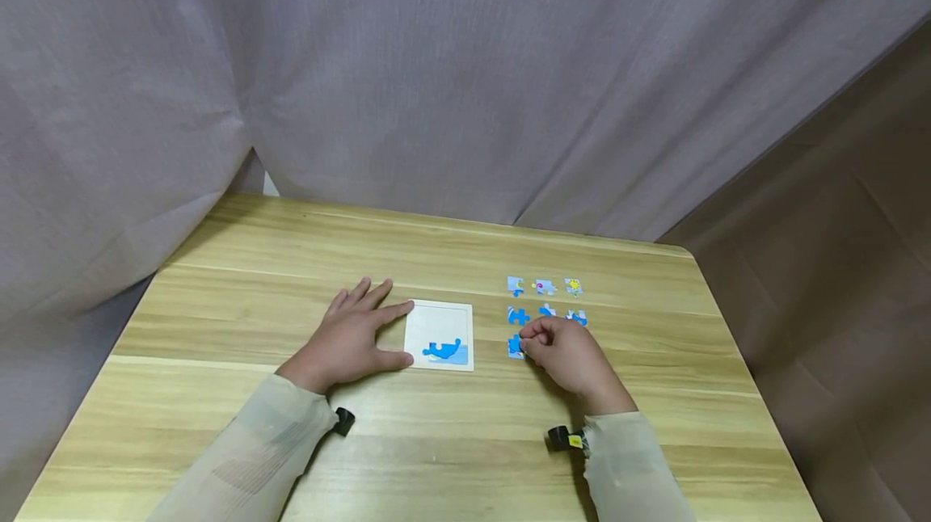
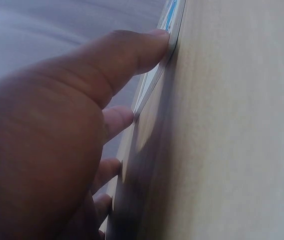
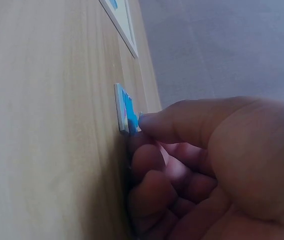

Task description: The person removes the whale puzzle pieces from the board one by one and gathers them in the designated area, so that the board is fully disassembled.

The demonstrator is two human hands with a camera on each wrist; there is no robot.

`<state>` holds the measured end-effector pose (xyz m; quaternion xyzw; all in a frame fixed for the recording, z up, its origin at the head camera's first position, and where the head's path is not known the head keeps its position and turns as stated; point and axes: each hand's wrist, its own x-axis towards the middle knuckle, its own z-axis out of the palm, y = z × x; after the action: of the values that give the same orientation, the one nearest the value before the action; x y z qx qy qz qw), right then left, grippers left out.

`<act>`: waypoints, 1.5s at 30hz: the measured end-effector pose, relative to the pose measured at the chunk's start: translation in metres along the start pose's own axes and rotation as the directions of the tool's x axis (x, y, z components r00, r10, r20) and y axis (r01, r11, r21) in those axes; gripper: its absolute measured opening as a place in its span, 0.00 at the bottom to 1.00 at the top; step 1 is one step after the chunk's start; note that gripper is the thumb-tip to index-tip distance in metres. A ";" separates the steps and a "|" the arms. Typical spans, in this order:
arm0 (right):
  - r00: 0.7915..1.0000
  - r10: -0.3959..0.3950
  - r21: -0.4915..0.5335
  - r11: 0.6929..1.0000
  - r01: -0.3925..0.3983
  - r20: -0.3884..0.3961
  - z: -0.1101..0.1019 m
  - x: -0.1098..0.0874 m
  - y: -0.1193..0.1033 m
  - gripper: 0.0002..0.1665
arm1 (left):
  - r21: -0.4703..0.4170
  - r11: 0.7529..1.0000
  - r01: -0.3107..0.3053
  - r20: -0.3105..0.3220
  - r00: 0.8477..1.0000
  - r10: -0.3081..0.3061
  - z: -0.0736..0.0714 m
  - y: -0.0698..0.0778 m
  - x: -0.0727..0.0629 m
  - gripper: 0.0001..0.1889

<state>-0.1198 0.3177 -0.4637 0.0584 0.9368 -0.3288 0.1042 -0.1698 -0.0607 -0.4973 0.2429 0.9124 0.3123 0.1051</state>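
Observation:
A square white puzzle tray (image 1: 439, 320) lies on the table, with joined pieces showing a blue shape (image 1: 442, 351) in its lower right part. My left hand (image 1: 349, 340) is spread flat at the tray's left edge. Its thumb (image 2: 154, 47) and index fingertip touch the frame's corners. To the right, my right hand (image 1: 570, 352) pinches the right side of a blue jigsaw piece (image 1: 515, 347) at the table surface. In the right wrist view this piece (image 3: 126, 110) stands out beyond the thumb and curled fingers; its gripped side is hidden.
Above the right hand lie more loose pieces in rows: one with a yellow shape (image 1: 573, 287), one with a pink spot (image 1: 545, 287) and a blue one (image 1: 518, 316) among them. Grey curtain (image 1: 436, 102) hangs behind the wooden table (image 1: 436, 457), and brown cloth (image 1: 836, 263) at the right.

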 end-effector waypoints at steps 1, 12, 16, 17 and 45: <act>1.000 0.001 0.001 1.000 -0.001 -0.002 0.000 0.000 0.000 0.06 | 0.000 1.000 0.000 -0.001 1.000 0.000 0.000 0.000 0.000 0.46; 0.994 -0.105 -0.082 0.991 0.105 0.002 -0.012 -0.007 -0.040 0.05 | -0.003 1.000 0.000 -0.008 1.000 0.000 0.002 -0.002 -0.001 0.46; 0.987 -0.154 -0.091 0.983 0.157 0.047 -0.011 -0.009 -0.062 0.04 | -0.002 1.000 -0.003 -0.012 1.000 0.003 0.002 -0.001 -0.001 0.45; 0.984 -0.167 -0.091 0.981 0.172 0.060 -0.009 -0.009 -0.067 0.04 | -0.002 1.000 -0.004 -0.012 1.000 0.004 0.002 -0.001 -0.001 0.45; 0.888 -0.385 -0.371 0.809 0.455 0.250 0.065 0.003 -0.114 0.12 | 0.020 1.000 -0.022 -0.020 1.000 0.022 0.000 -0.002 -0.001 0.45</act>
<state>-0.1331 0.1884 -0.4447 -0.2016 0.9628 -0.1381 0.1150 -0.1697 -0.0625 -0.4985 0.2509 0.9137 0.3067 0.0902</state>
